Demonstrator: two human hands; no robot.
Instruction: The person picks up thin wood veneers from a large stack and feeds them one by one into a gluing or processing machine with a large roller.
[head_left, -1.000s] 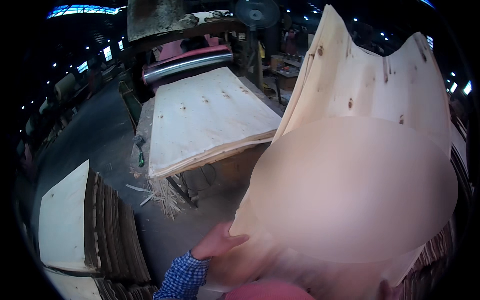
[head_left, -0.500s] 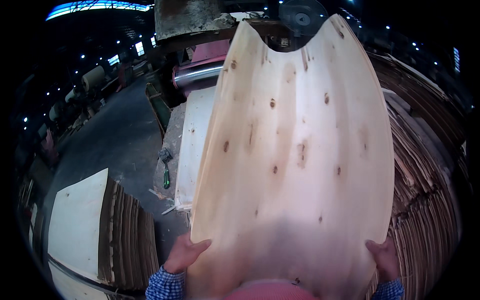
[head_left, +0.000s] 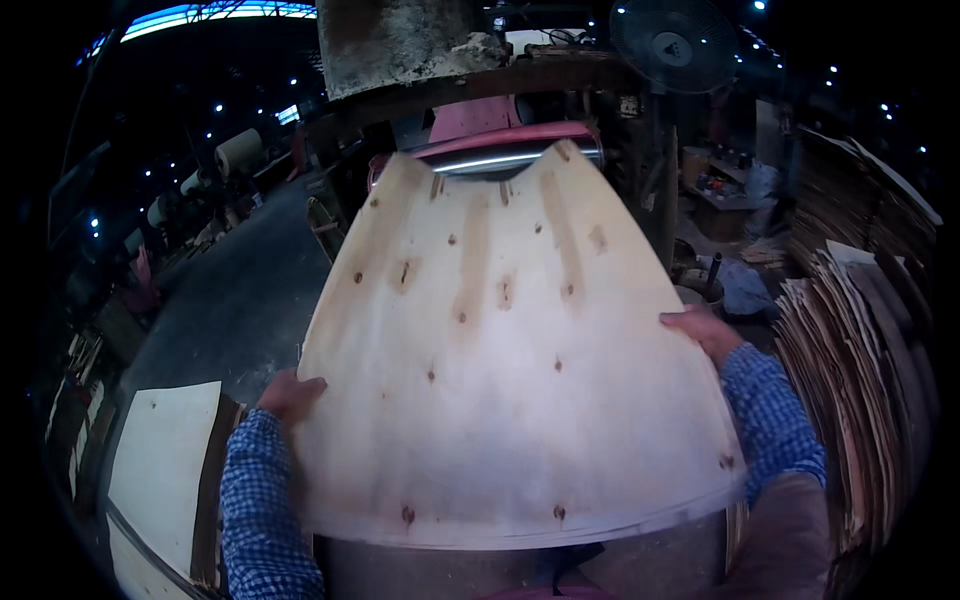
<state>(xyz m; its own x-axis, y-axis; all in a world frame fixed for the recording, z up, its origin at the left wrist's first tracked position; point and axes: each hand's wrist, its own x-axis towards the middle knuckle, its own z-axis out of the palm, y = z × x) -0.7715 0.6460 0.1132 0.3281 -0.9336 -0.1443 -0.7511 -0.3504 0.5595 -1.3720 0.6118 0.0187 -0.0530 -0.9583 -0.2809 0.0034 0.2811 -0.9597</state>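
A large pale sheet of wood veneer (head_left: 500, 390) with dark knots spans the middle of the view, possibly with more sheets beneath it. Around its left edge my left hand (head_left: 290, 396) is closed, thumb on top. On the opposite edge my right hand (head_left: 703, 332) grips farther up, its thumb also on the upper face. The fingers under the sheet are hidden. Its far end curls up at both corners, in front of a shiny metal roller (head_left: 490, 158) on a machine with a pink part.
Stacked veneer (head_left: 165, 480) stands at the lower left, and more tall stacks (head_left: 850, 390) line the right. A fan (head_left: 672, 48) is at the back. Beyond the right hand are a bucket (head_left: 700, 285) and a small table (head_left: 725, 210). Grey floor (head_left: 235, 290) runs along the left.
The veneer has moved forward and lower, away from my body, and its far end has flattened somewhat. Both arms reach farther out. The view has shifted, showing more on the right.
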